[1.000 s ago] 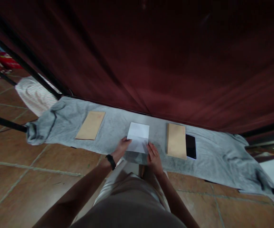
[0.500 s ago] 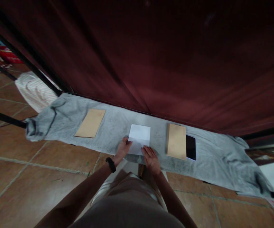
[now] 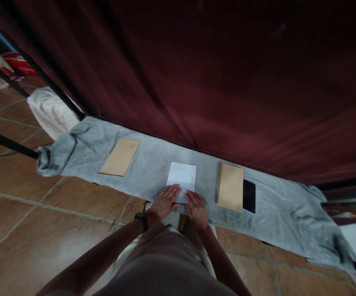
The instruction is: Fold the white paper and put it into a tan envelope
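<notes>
A folded sheet of white paper (image 3: 182,172) lies on the grey cloth in front of me. My left hand (image 3: 164,201) rests flat across its lower left part, fingers outstretched. Over the lower right edge lies my right hand (image 3: 196,209), its fingers extended on the paper. Neither hand grips anything. To the left is a single brown envelope (image 3: 120,157). A stack of brown envelopes (image 3: 230,187) sits to the right, with a dark-screened phone (image 3: 249,196) touching or partly under its right side.
The grey cloth (image 3: 153,158) covers a long narrow surface and is rumpled at both ends. A dark red curtain (image 3: 196,82) hangs right behind it. Black metal bars (image 3: 8,142) and a striped cloth (image 3: 52,113) are at the left, above a tiled floor (image 3: 73,201).
My left hand has shifted from holding the paper's left edge to lying flat on its lower part. The right hand stays near the lower right edge. The view has tilted slightly.
</notes>
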`<state>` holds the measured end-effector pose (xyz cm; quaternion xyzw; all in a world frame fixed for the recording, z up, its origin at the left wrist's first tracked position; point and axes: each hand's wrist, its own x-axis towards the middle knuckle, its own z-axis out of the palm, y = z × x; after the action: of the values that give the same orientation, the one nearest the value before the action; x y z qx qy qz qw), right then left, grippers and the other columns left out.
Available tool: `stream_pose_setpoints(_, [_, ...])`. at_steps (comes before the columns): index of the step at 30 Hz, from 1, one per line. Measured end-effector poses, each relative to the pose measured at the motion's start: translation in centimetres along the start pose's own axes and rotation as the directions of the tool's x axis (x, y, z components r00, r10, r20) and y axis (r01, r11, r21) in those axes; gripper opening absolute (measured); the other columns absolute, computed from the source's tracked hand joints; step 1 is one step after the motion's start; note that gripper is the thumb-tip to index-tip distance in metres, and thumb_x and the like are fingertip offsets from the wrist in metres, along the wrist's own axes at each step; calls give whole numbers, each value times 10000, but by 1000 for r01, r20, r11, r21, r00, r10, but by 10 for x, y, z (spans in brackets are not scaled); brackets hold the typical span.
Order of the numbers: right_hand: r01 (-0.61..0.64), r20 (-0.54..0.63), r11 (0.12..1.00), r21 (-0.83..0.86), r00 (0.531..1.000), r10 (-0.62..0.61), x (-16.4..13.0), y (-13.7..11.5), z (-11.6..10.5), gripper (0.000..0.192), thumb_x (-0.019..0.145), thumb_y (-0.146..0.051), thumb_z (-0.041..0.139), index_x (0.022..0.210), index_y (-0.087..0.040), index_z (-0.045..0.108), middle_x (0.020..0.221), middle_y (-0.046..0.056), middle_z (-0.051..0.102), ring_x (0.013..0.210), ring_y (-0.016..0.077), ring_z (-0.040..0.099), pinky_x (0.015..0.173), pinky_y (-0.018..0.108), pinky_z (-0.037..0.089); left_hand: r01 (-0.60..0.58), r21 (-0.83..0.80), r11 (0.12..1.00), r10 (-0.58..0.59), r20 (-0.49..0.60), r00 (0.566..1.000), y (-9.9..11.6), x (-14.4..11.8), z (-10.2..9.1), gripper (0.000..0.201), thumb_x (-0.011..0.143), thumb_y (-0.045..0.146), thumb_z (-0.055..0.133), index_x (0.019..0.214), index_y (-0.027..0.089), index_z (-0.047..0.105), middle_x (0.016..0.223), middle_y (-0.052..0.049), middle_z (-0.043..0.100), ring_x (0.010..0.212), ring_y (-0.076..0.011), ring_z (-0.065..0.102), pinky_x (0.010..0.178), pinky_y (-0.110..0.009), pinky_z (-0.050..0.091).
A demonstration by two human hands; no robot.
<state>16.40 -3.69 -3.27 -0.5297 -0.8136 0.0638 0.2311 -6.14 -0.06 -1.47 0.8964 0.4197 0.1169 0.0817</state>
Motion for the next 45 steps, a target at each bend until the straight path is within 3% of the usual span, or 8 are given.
stream_pose_setpoints(5, [-17, -10, 1000, 3, 1000, 17, -2, -2, 3, 540, 954, -94, 448, 1478, -195, 535, 1514, 85, 560, 1437, 216, 466, 1216, 438, 369, 61, -25, 998, -63, -53, 997, -11, -3, -17, 643, 1049, 525, 383, 1572, 151, 388, 1607, -163, 421, 1515, -278, 359, 1273, -499, 181])
stream_pose_setpoints(10, [-39, -32, 999, -14, 999, 38, -2, -2, 12, 462, 922, -118, 503, 1365, -132, 636, 1386, 146, 658, 1351, 247, 557, 1192, 449, 393, -48, -125, 991, 56, 58, 997, 30, 59, -3, 571, 1081, 473, 304, 1535, 155, 443, 1628, -117, 403, 1533, -213, 321, 1270, -409, 187])
stream_pose_setpoints(13, [-60, -51, 998, -21, 997, 59, -3, -1, 14, 410, 932, -134, 513, 1313, -109, 663, 1294, 170, 706, 1295, 258, 598, 1158, 452, 434, -38, -149, 988, 55, 114, 992, 39, 94, 11, 594, 1075, 507, 310, 1515, 140, 467, 1614, -131, 421, 1531, -225, 325, 1255, -428, 212])
stream_pose_setpoints(18, [-27, -31, 1000, -10, 999, 26, -1, -3, 5, 479, 966, -145, 461, 1432, -126, 566, 1421, 145, 628, 1395, 249, 512, 1183, 447, 414, -89, -157, 984, 101, 75, 992, 11, 107, 14, 599, 1064, 498, 357, 1541, 145, 432, 1629, -129, 396, 1537, -210, 311, 1259, -397, 198])
stream_pose_setpoints(27, [-17, -22, 1000, -12, 1000, 17, -1, -6, -1, 515, 1015, -179, 372, 1520, -150, 469, 1506, 135, 558, 1443, 241, 459, 1202, 470, 383, 62, -168, 984, -61, 14, 998, -35, 121, -10, 542, 1022, 372, 418, 1528, 179, 444, 1623, -111, 416, 1533, -217, 314, 1263, -408, 186])
stream_pose_setpoints(31, [-22, -17, 1000, -20, 1000, 22, 0, -7, 0, 526, 1000, -148, 376, 1517, -155, 477, 1514, 128, 551, 1434, 238, 470, 1201, 466, 384, 89, -164, 983, -86, 26, 996, -24, 104, -12, 524, 1015, 359, 451, 1500, 163, 482, 1622, -132, 411, 1538, -257, 303, 1263, -442, 183])
stream_pose_setpoints(37, [-30, -4, 1000, -5, 1000, 30, 0, -7, 0, 543, 987, -123, 398, 1525, -149, 469, 1508, 120, 561, 1431, 240, 476, 1218, 465, 362, -28, -100, 995, 37, 97, 995, 8, 31, -5, 548, 1001, 423, 541, 1500, 202, 495, 1618, -112, 423, 1527, -269, 333, 1266, -466, 212])
stream_pose_setpoints(45, [4, 9, 990, 142, 1000, -5, -3, 3, -10, 454, 1023, -140, 409, 1430, -232, 589, 1414, 64, 651, 1355, 197, 559, 1179, 442, 422, 61, -262, 963, -34, 106, 994, -33, 0, -30, 412, 966, 194, 533, 1357, 250, 653, 1461, -69, 613, 1377, -233, 545, 1197, -423, 390])
